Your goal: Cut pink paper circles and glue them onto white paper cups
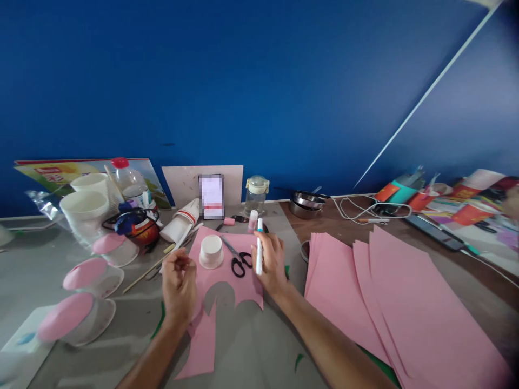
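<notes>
My right hand (272, 265) is closed around a white marker pen (259, 249) with a teal tip, held upright over a cut sheet of pink paper (227, 281). My left hand (178, 283) hovers over the paper's left edge with its fingers curled and pinched; what it holds, if anything, I cannot make out. Between the hands an upturned white paper cup (211, 252) stands on the pink paper. Black-handled scissors (239, 261) lie just left of the marker.
A spread stack of pink sheets (389, 302) covers the table at right. At left sit cups with pink paper tops (83, 273), stacked white cups (84, 208), a bottle (128, 181) and a glue gun (135, 224). A jar (257, 193), metal bowls (306, 202) and cables (365, 208) line the blue wall.
</notes>
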Action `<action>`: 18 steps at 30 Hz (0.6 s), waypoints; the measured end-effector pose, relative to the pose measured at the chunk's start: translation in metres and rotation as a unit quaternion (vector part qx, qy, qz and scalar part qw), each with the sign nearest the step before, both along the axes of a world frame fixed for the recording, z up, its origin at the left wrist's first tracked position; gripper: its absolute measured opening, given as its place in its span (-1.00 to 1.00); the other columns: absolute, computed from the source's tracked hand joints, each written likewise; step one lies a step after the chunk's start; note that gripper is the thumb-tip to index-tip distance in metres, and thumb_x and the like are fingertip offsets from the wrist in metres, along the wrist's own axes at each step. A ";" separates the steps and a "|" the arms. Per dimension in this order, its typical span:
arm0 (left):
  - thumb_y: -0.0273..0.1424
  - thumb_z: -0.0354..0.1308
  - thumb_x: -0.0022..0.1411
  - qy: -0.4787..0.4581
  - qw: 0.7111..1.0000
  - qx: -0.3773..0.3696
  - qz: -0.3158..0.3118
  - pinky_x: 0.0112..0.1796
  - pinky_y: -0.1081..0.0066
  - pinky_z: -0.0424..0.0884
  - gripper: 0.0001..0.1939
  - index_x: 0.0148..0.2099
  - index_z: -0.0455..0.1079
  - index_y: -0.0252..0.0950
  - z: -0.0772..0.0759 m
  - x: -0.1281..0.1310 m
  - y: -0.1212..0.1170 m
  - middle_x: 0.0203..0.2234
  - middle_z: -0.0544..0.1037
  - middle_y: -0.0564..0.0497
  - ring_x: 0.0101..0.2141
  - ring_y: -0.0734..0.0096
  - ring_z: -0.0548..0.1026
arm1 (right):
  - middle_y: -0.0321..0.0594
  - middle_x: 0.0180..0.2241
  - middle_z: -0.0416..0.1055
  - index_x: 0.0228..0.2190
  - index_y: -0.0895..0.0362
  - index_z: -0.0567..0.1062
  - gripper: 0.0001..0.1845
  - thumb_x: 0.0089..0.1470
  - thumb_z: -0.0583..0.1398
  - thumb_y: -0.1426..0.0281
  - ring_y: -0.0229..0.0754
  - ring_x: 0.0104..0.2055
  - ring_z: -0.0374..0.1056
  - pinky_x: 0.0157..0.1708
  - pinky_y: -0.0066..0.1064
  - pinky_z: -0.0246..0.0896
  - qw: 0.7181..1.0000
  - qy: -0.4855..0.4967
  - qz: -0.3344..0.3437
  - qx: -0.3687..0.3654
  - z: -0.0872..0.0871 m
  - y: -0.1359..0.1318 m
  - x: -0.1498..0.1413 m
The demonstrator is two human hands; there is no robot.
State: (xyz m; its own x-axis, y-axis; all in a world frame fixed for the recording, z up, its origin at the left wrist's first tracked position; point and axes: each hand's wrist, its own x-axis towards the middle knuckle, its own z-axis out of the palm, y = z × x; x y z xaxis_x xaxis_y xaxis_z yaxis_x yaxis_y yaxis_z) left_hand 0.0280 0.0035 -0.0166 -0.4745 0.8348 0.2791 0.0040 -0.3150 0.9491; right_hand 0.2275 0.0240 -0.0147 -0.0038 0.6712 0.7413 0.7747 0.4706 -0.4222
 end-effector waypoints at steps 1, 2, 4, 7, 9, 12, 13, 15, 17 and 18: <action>-0.49 0.26 0.00 0.012 1.000 -0.008 0.013 -0.19 0.45 0.26 -0.65 -0.11 0.35 -0.20 -0.003 -0.005 0.004 -0.27 0.37 0.06 -0.25 0.40 0.35 | -0.03 -0.25 0.39 -0.03 0.21 0.35 -0.62 0.08 0.05 0.56 -0.01 -0.17 0.30 -0.13 -0.15 0.12 0.999 -0.022 -0.024 -0.035 -0.001 0.003 0.003; -0.50 0.27 -0.03 0.029 0.999 -0.017 0.017 -0.12 0.42 0.25 -0.61 -0.11 0.36 -0.20 -0.005 -0.008 0.007 -0.22 0.38 0.04 -0.18 0.35 0.35 | -0.02 -0.25 0.40 -0.01 0.21 0.36 -0.58 0.06 0.05 0.58 0.00 -0.15 0.30 -0.11 -0.15 0.10 0.995 -0.048 -0.043 -0.071 -0.003 0.005 0.004; -0.49 0.30 -0.07 0.047 0.998 -0.045 -0.012 -0.03 0.36 0.21 -0.56 -0.08 0.37 -0.19 -0.007 -0.011 0.010 -0.14 0.40 0.00 -0.08 0.27 0.34 | -0.03 -0.25 0.41 -0.03 0.18 0.40 -0.56 0.02 0.07 0.60 0.02 -0.15 0.31 -0.08 -0.14 0.05 0.982 -0.099 -0.068 -0.146 -0.004 0.006 0.005; -0.51 0.35 -0.15 0.062 0.992 -0.088 -0.067 -0.01 0.32 0.23 -0.49 -0.07 0.39 -0.19 -0.003 -0.007 0.010 -0.08 0.42 -0.05 0.00 0.19 0.33 | -0.04 -0.24 0.42 -0.14 0.11 0.49 -0.65 0.04 0.09 0.58 -0.01 -0.18 0.34 -0.11 -0.17 0.02 0.958 -0.149 -0.083 -0.230 -0.002 0.005 0.006; -0.53 0.38 -0.19 0.067 0.990 -0.101 -0.076 -0.05 0.32 0.26 -0.45 -0.08 0.40 -0.20 -0.001 -0.002 0.011 -0.06 0.43 -0.08 0.02 0.15 0.33 | -0.06 -0.27 0.41 -0.22 0.09 0.53 -0.68 0.06 0.08 0.59 -0.04 -0.24 0.34 -0.15 -0.18 0.02 0.951 -0.156 -0.094 -0.250 0.000 0.005 0.007; -0.53 0.40 -0.25 0.085 0.988 -0.104 -0.071 -0.04 0.28 0.26 -0.41 -0.08 0.41 -0.19 -0.003 0.001 0.015 -0.05 0.44 -0.10 0.04 0.10 0.33 | -0.09 -0.28 0.39 -0.19 0.07 0.54 -0.61 0.05 0.05 0.63 -0.07 -0.23 0.33 -0.13 -0.20 0.01 0.966 -0.125 -0.090 -0.207 0.001 0.005 0.005; -0.51 0.40 -0.26 0.103 0.986 -0.108 -0.069 0.00 0.25 0.24 -0.39 -0.06 0.40 -0.19 -0.005 0.001 0.017 -0.05 0.44 -0.10 0.05 0.08 0.33 | -0.10 -0.25 0.40 -0.16 0.06 0.53 -0.59 0.05 0.04 0.64 -0.07 -0.20 0.32 -0.12 -0.20 0.02 0.974 -0.112 -0.073 -0.183 0.002 0.004 0.003; -0.48 0.41 -0.26 0.148 0.979 -0.119 -0.069 0.06 0.17 0.16 -0.34 -0.02 0.37 -0.19 -0.011 0.000 0.021 -0.03 0.43 -0.11 0.06 0.04 0.32 | -0.12 -0.18 0.41 -0.10 0.08 0.49 -0.60 0.08 0.06 0.60 -0.07 -0.11 0.29 -0.08 -0.22 0.02 0.982 -0.106 -0.019 -0.155 0.001 0.001 -0.002; -0.45 0.41 -0.25 0.157 0.976 -0.128 -0.075 0.07 0.13 0.13 -0.33 0.00 0.35 -0.19 -0.015 0.000 0.022 -0.04 0.43 -0.12 0.08 0.01 0.30 | -0.14 -0.17 0.44 -0.13 0.09 0.49 -0.69 0.11 0.09 0.55 -0.07 -0.07 0.26 -0.03 -0.19 0.00 0.976 -0.134 0.040 -0.169 0.001 -0.002 -0.009; -0.45 0.41 -0.25 0.142 0.978 -0.129 -0.082 0.05 0.14 0.14 -0.34 -0.02 0.35 -0.18 -0.015 0.000 0.022 -0.06 0.44 -0.11 0.09 0.00 0.28 | -0.16 -0.20 0.46 -0.17 0.09 0.50 -0.73 0.12 0.10 0.53 -0.07 -0.06 0.25 0.01 -0.16 -0.03 0.969 -0.155 0.068 -0.181 0.000 -0.004 -0.013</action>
State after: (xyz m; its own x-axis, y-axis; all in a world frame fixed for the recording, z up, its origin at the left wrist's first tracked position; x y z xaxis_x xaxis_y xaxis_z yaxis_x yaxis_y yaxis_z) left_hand 0.0280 0.0260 -0.0317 -0.2624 0.9531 0.1506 0.2476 -0.0843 0.9652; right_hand 0.2149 0.0197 -0.0148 -0.2950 0.8648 0.4063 0.8317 0.4417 -0.3364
